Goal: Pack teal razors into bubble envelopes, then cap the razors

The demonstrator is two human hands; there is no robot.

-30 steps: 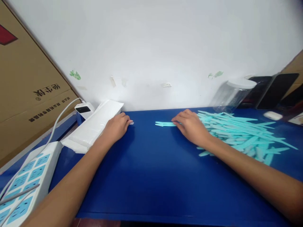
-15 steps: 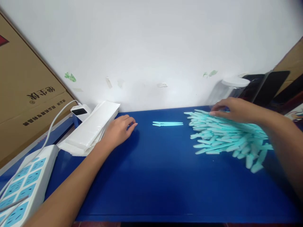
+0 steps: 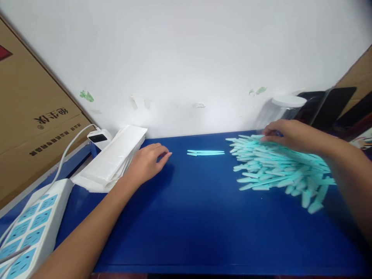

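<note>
My right hand (image 3: 283,133) is at the top of a heap of slim turquoise eyebrow razors (image 3: 270,170), its thumb and fingers pinched on one of them; the fingertips partly hide the grip. Two more eyebrow razors (image 3: 205,152) lie side by side on the blue table (image 3: 186,217), between my hands. My left hand (image 3: 151,159) hovers low over the table to their left. Its fingers are loosely curled, with the thumb apart from them and nothing held. Behind its wrist is a stack of white flat sleeves (image 3: 112,155).
A white power strip (image 3: 35,228) with blue sockets and a cable lies at the left. Near it is a small white device (image 3: 99,136) with a dark screen. A cardboard box (image 3: 35,108) leans at the left. A clear jar with a white lid (image 3: 288,101) stands behind the heap.
My left hand has moved slightly to the right, toward the two separate eyebrow razors. My right hand has shifted a little to the right along the heap's top.
</note>
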